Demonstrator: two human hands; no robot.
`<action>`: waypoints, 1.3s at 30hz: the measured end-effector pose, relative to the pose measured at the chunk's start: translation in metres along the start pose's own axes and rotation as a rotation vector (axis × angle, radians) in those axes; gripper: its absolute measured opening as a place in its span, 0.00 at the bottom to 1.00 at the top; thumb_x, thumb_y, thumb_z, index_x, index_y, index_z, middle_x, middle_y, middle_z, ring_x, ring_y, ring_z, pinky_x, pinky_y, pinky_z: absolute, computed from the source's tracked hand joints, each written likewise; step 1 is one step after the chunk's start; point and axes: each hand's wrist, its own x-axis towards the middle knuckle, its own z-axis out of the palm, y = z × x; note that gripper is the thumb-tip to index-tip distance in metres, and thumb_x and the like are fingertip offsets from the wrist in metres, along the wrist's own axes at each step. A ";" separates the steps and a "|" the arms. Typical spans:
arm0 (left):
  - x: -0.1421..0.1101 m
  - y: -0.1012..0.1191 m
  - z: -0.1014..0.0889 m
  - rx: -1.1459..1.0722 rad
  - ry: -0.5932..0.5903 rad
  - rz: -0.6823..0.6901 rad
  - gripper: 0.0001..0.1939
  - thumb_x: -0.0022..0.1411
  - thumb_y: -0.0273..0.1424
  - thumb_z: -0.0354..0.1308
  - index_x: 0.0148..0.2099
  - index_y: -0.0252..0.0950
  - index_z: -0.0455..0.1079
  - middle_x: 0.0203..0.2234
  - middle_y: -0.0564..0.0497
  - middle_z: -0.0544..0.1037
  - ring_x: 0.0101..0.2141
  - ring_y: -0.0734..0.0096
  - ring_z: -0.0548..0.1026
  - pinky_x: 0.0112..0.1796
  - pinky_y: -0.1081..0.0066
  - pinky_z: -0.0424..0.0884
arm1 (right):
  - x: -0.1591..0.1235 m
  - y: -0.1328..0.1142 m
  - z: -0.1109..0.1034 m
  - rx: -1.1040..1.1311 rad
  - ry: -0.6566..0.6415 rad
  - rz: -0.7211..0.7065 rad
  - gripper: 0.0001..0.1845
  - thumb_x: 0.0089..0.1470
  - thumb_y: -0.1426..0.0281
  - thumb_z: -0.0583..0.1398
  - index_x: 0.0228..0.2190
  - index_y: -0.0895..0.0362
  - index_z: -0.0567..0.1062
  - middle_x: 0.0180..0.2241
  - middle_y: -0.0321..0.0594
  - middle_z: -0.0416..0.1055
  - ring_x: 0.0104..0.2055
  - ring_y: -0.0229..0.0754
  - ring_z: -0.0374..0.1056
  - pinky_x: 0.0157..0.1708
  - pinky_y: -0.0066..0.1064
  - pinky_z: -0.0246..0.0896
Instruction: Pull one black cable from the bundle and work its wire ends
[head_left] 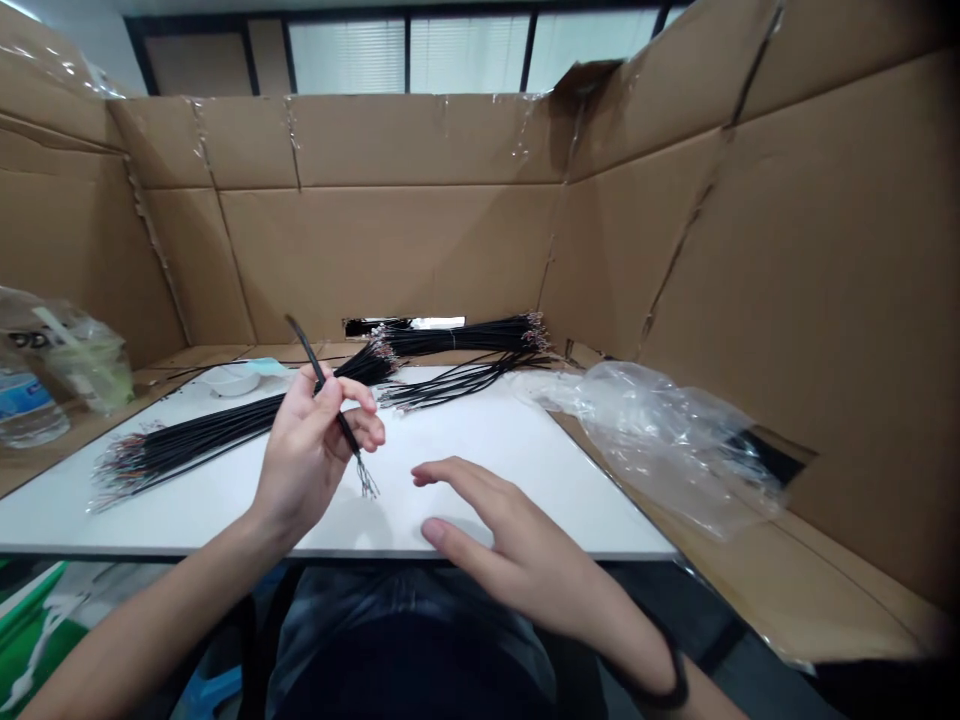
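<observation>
Between the thumb and fingers of my left hand (307, 440) is a short black cable (346, 432), tilted, its lower end fanned into several thin stripped wires. My right hand (487, 520) hovers over the front of the white board (577, 490), thumb and fingers apart, holding nothing. A large bundle of black cables (217, 435) with frayed coloured ends lies behind and left of my left hand. Farther back rest a tied cable bundle (465, 336) and a looser group of cables (457, 382).
Cardboard walls (405, 235) enclose the work surface. A crumpled clear plastic bag (667, 430) lies at the right. On the left stand a water bottle (28, 400) and a plastic drink cup (101, 368). A small white dish (231, 380) sits behind the left bundle.
</observation>
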 end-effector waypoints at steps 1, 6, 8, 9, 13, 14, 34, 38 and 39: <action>-0.004 -0.004 0.003 -0.003 -0.018 -0.002 0.05 0.68 0.27 0.52 0.39 0.39 0.57 0.26 0.57 0.76 0.21 0.77 0.75 0.24 0.80 0.71 | 0.001 0.000 0.004 0.039 0.011 0.002 0.18 0.63 0.62 0.57 0.52 0.55 0.69 0.53 0.41 0.72 0.55 0.41 0.68 0.55 0.32 0.61; -0.019 -0.019 0.013 0.044 -0.071 0.011 0.14 0.65 0.34 0.59 0.40 0.43 0.53 0.27 0.58 0.77 0.24 0.73 0.77 0.26 0.75 0.75 | 0.008 0.000 0.023 0.168 0.014 0.009 0.11 0.62 0.66 0.58 0.44 0.58 0.73 0.46 0.43 0.76 0.48 0.43 0.71 0.51 0.33 0.63; -0.025 -0.024 0.014 0.071 -0.064 0.012 0.14 0.66 0.35 0.58 0.40 0.43 0.53 0.28 0.58 0.77 0.25 0.73 0.78 0.27 0.74 0.76 | 0.010 0.000 0.030 0.208 0.008 0.019 0.07 0.61 0.68 0.58 0.39 0.58 0.74 0.42 0.43 0.77 0.44 0.42 0.72 0.47 0.32 0.65; -0.027 -0.026 0.014 0.086 -0.057 0.008 0.13 0.67 0.35 0.57 0.41 0.44 0.53 0.28 0.58 0.77 0.26 0.73 0.78 0.29 0.73 0.76 | 0.011 0.001 0.032 0.234 0.005 0.028 0.06 0.61 0.70 0.57 0.38 0.58 0.74 0.40 0.42 0.77 0.42 0.42 0.73 0.45 0.31 0.66; -0.033 -0.030 0.008 0.144 -0.041 -0.025 0.12 0.68 0.35 0.56 0.41 0.43 0.53 0.29 0.57 0.78 0.29 0.71 0.79 0.32 0.71 0.78 | 0.015 0.003 0.038 0.326 -0.004 0.082 0.10 0.61 0.73 0.55 0.31 0.59 0.76 0.33 0.40 0.77 0.36 0.38 0.72 0.39 0.27 0.65; -0.033 -0.031 0.005 0.154 -0.043 -0.031 0.12 0.68 0.35 0.56 0.41 0.43 0.53 0.29 0.57 0.78 0.29 0.71 0.80 0.33 0.70 0.78 | 0.016 0.004 0.039 0.333 -0.006 0.098 0.11 0.61 0.73 0.55 0.30 0.59 0.76 0.31 0.39 0.77 0.34 0.38 0.71 0.37 0.26 0.64; -0.029 -0.053 -0.049 0.575 0.106 -0.062 0.20 0.57 0.28 0.62 0.45 0.40 0.54 0.39 0.54 0.75 0.25 0.75 0.79 0.29 0.72 0.75 | 0.032 0.037 0.064 0.172 -0.119 0.229 0.12 0.60 0.72 0.54 0.27 0.59 0.74 0.27 0.38 0.76 0.29 0.39 0.68 0.30 0.28 0.57; -0.030 -0.055 -0.060 0.545 0.099 -0.144 0.20 0.57 0.31 0.61 0.46 0.41 0.52 0.37 0.55 0.73 0.23 0.75 0.78 0.28 0.72 0.76 | 0.033 0.037 0.065 0.156 -0.144 0.229 0.13 0.60 0.72 0.53 0.27 0.58 0.74 0.26 0.38 0.74 0.29 0.40 0.68 0.31 0.29 0.57; -0.031 -0.056 -0.062 0.537 0.100 -0.161 0.21 0.57 0.33 0.61 0.46 0.41 0.52 0.37 0.55 0.73 0.23 0.76 0.78 0.27 0.72 0.76 | 0.032 0.037 0.065 0.151 -0.150 0.229 0.14 0.61 0.71 0.53 0.27 0.58 0.74 0.26 0.38 0.74 0.29 0.40 0.68 0.31 0.29 0.57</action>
